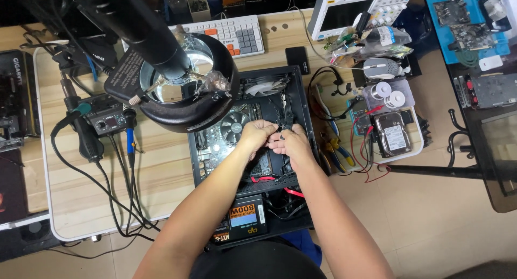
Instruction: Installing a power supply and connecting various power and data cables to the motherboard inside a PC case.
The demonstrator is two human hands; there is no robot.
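An open black computer case lies flat on the wooden workbench, with a motherboard and a round cooler fan inside. My left hand and my right hand meet over the middle of the case, fingers pinched together on a small black cable or connector just right of the fan. What exactly they grip is partly hidden by the fingers. A power supply unit sits at the near end of the case, with red cables beside it.
A ring-lit magnifier lamp on a thick black arm hangs over the case's left corner. A soldering station, keyboard, oscilloscope, a mouse, tape rolls and a hard drive crowd the bench. Cables trail off the front edge.
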